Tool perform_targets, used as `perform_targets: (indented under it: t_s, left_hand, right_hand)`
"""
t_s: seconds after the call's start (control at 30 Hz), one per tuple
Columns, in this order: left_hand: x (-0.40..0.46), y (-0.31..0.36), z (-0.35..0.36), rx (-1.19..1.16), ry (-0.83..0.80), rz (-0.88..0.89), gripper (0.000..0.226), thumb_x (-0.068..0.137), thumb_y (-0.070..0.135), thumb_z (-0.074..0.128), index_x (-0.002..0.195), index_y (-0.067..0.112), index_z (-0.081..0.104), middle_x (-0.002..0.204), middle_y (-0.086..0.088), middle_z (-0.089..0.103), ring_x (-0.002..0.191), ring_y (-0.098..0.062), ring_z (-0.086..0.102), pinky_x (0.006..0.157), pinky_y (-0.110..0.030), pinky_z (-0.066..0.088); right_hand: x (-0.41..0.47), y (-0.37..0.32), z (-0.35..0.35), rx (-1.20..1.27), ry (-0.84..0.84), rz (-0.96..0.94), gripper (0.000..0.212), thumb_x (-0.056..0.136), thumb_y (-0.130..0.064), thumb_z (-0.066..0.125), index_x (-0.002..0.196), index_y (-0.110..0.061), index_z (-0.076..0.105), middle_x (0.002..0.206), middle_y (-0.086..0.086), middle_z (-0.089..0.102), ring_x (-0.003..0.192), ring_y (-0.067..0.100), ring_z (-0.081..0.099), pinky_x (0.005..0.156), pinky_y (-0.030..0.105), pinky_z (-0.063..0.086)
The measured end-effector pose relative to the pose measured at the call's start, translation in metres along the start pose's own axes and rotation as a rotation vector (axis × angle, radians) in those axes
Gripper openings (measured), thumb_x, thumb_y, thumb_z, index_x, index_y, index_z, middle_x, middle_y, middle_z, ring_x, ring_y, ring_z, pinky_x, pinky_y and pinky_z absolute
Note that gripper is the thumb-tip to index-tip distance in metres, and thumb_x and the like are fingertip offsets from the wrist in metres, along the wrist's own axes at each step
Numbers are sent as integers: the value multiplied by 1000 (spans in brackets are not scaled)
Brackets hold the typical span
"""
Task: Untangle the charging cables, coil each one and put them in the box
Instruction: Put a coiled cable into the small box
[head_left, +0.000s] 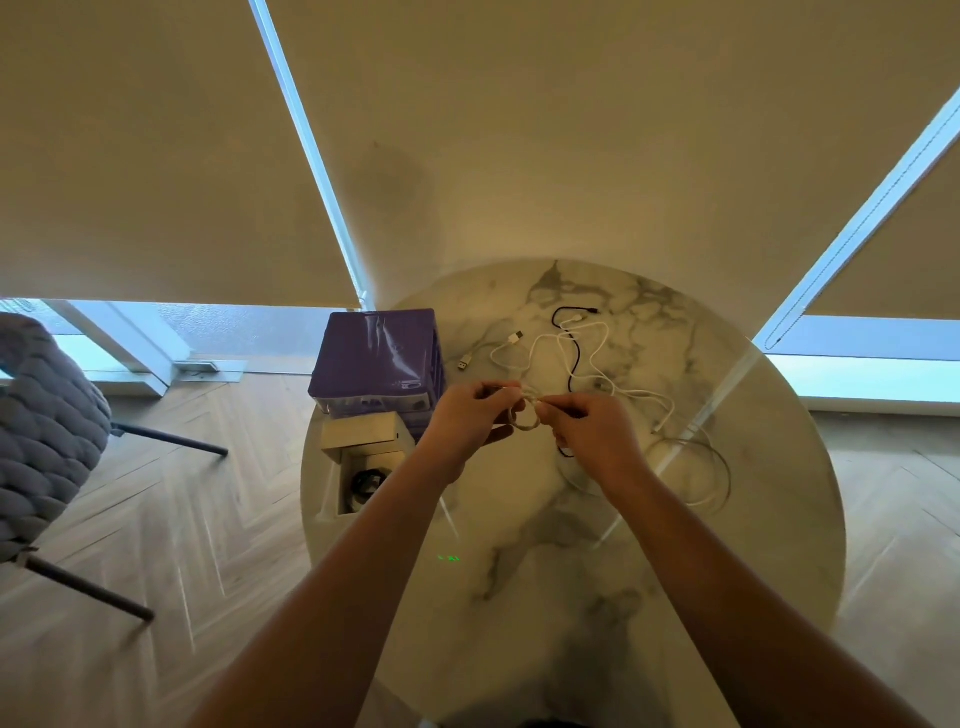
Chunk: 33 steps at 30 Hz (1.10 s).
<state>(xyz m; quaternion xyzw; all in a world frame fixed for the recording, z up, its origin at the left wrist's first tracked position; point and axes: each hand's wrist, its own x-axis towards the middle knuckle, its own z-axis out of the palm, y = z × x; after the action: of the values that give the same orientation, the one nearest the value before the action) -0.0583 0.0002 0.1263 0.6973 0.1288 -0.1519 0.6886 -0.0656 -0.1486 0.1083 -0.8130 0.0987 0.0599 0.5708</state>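
Currently pinching small coil (523, 418) of white cable (597, 358), left hand (470, 418) and right hand (589, 431); light, limp, springing open unless gripped at crossings.

Both forearms are bare down to the left hand (470, 415) and right hand (589, 434), apparently without rings.

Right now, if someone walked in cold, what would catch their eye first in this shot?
Likely the two hands at the middle, left hand and right hand, pinching a small white coil between them above the round marble table. Behind them loose white and black cables sprawl on the table. At the left edge stands a purple box, with an open box nearer.
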Motion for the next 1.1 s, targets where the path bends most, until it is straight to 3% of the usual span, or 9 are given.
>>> perform_targets:
  t_s: [0.17,0.3,0.4,0.53,0.67,0.8,0.87,0.97,1.1]
  left_hand:
    - [1,-7,-5,-7,28,18,9,92,19,61,97,17,67,86,-2,71,82,-13,65,70,-20,55]
    - [1,-10,-11,-37,8,-21,9,89,23,65,96,19,69,91,-3,73,85,-13,69,74,-22,56]
    - [0,-15,-17,-11,15,-24,10,86,22,69,95,18,71,90,-4,74,80,-9,69,68,-18,56]
    - [-3,-26,-25,-58,114,-27,14,84,18,71,97,12,72,86,-5,73,74,-8,68,63,-16,55]
    - [-7,-42,-38,-105,195,-58,15,85,18,70,98,10,72,92,-8,73,83,-15,68,66,-19,57]
    - [-13,-65,-62,-72,230,-125,18,84,24,71,100,15,71,93,-6,73,88,-16,68,76,-26,58]
    - [-16,-78,-75,-63,271,-141,17,83,26,72,98,18,70,93,-6,72,85,-16,68,72,-24,57]
    - [-17,-95,-93,-44,361,-174,20,87,32,66,97,15,70,86,-5,71,75,-16,65,59,-19,53]
    - [-14,-116,-119,159,492,-178,31,97,35,51,110,11,65,94,-4,69,84,-19,66,63,-28,51]
  right_hand:
    - [-3,-2,5,-204,64,-159,16,88,-23,68,101,-18,74,93,-6,71,87,8,63,77,20,45]
    - [-7,-2,8,-181,88,-164,13,88,-25,67,99,-22,75,86,-12,69,80,0,60,68,11,40]
    - [-6,-3,11,-186,63,-156,14,89,-26,66,100,-24,74,91,-12,71,83,0,61,67,9,39]
    - [-7,0,24,-266,36,-250,13,90,-23,64,101,-20,72,94,-7,70,85,5,61,74,18,47]
    - [-8,3,43,-421,-3,-345,13,93,-26,61,101,-21,70,89,-12,64,76,2,55,64,12,39]
    - [-7,11,69,-331,-88,-202,16,88,-30,66,98,-21,74,89,-8,71,79,5,62,71,22,51]
    - [-7,15,84,-270,-150,-114,17,85,-32,69,96,-21,75,85,-6,73,78,7,65,74,27,54]
    - [-5,19,106,-236,-191,-23,17,82,-34,72,91,-21,78,70,-9,69,62,2,61,63,22,49]
    - [1,25,132,-203,-235,68,16,83,-31,71,90,-17,78,65,-6,68,48,0,55,55,16,44]
